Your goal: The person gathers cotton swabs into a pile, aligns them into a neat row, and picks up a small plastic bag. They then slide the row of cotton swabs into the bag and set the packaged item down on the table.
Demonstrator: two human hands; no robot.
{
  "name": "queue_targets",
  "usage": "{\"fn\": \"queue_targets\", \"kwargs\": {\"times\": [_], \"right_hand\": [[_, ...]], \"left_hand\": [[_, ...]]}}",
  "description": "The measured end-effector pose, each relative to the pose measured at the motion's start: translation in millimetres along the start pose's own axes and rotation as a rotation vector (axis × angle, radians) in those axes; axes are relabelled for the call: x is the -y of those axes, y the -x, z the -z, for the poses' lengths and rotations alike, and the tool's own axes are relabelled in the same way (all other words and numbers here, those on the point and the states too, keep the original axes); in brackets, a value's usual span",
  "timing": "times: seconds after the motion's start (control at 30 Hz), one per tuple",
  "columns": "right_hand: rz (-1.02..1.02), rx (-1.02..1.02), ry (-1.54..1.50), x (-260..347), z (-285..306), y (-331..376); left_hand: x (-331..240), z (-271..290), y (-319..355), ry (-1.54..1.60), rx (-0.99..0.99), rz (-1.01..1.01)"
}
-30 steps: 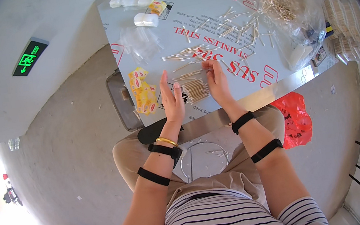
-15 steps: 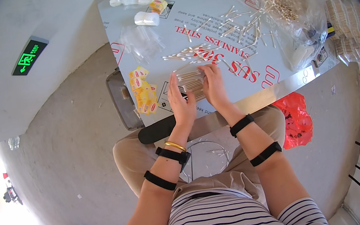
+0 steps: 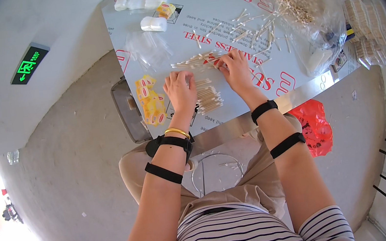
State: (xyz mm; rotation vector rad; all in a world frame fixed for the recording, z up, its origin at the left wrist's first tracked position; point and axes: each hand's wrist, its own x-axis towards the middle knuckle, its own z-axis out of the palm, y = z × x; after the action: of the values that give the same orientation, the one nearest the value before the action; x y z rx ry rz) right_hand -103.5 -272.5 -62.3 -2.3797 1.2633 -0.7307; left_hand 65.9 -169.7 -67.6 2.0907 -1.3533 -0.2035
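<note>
A bundle of cotton swabs lies lined up near the table's front edge. My left hand is beside its left end, fingers curled together; what they hold, if anything, is hidden. To the upper right of the bundle, my right hand pinches at the right end of a loose row of swabs. The swabs at its fingertips are partly covered. More scattered swabs lie farther back on the table. Yellow-and-white printed packets or labels are left of my left hand.
A large clear bag of swabs stands at the back right, with stacked packed swabs beyond. Clear plastic sleeves and white rolls lie at the back left. A grey bin stands by the table's left edge; a red bag is below.
Both hands have let go of the swab bundle's sides and moved apart. My left hand shifted left and curled; my right hand moved up and right to the loose swabs.
</note>
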Motion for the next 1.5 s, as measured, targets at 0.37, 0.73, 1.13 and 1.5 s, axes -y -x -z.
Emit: {"fn": "queue_targets", "kwargs": {"times": [0.37,0.73,1.13,1.5], "right_hand": [[-0.018,0.056,0.036,-3,3,6],[0.069,0.054,-0.154,29,-13,-3],[0.152,0.138,-0.257,51,24,3],[-0.412,0.174,-0.847,72,95,92]], "left_hand": [[6,8,-4,0.010,0.044,0.017],[3,8,3,0.054,0.121,0.040],[-6,42,3,0.144,0.028,-0.155],[-60,91,79,0.799,0.459,0.230]]}}
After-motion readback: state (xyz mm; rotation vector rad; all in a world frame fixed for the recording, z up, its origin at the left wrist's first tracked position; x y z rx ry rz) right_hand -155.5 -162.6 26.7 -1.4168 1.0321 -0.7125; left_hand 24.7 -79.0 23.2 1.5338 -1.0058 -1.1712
